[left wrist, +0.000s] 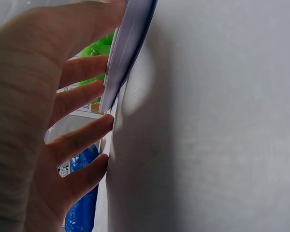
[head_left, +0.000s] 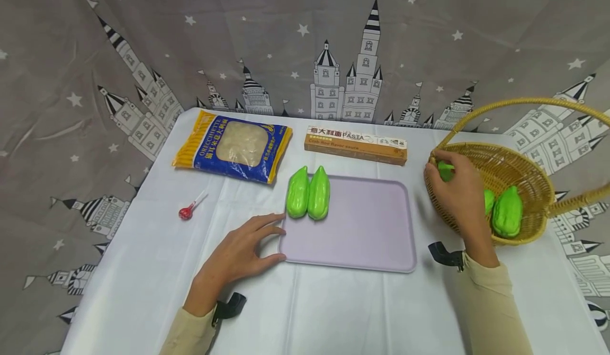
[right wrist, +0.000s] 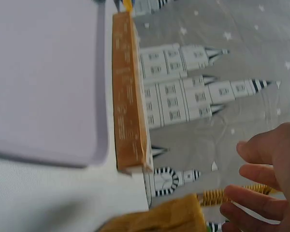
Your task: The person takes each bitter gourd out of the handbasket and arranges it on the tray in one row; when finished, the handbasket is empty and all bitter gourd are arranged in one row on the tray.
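Two green, ribbed star fruits (head_left: pixel 318 193) lie side by side at the left end of a pale purple tray (head_left: pixel 364 228). My left hand (head_left: pixel 240 246) is at the tray's left edge, fingers spread, with fingertips and thumb right at the rim. On the right, my right hand (head_left: pixel 457 188) reaches over the near-left side of a wicker basket (head_left: pixel 529 172). A green star fruit (head_left: pixel 446 171) shows between its thumb and fingers in the head view. In the right wrist view the fingers (right wrist: pixel 256 195) are apart, with nothing seen between them. More star fruits (head_left: pixel 507 212) lie in the basket.
Behind the tray lies a long pasta box (head_left: pixel 355 145). A blue and yellow orecchiette bag (head_left: pixel 233 145) is at the back left, and a red lollipop (head_left: pixel 187 213) lies left of the tray. The basket's tall handle (head_left: pixel 524 101) arches over the right side.
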`<move>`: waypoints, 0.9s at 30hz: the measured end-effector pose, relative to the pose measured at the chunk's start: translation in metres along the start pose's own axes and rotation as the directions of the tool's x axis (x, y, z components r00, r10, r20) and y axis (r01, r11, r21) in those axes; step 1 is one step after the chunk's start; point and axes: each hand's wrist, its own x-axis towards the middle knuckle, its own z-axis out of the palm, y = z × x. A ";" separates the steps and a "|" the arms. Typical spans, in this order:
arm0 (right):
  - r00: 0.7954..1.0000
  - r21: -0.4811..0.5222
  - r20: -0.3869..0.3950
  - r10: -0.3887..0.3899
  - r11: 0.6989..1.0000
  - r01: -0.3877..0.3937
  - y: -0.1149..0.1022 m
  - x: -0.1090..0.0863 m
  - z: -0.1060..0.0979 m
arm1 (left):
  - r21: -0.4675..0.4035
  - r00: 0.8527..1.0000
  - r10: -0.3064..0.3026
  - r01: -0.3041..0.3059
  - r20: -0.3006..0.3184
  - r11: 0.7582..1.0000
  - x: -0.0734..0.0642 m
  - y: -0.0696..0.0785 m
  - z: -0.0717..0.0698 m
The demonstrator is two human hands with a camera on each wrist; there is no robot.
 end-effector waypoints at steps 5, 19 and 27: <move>0.999 -0.032 0.025 0.042 0.999 -0.041 0.014 0.002 -0.009 | 0.002 1.000 0.002 -0.002 0.006 1.000 0.000 0.001 0.000; 0.979 -0.130 0.097 0.179 0.978 -0.166 0.039 0.012 -0.014 | -0.011 1.000 -0.012 0.012 0.025 1.000 0.000 0.000 0.001; 0.974 -0.182 0.139 0.179 0.971 -0.153 0.043 0.020 -0.011 | -0.012 1.000 0.004 -0.004 -0.004 1.000 -0.001 -0.001 0.000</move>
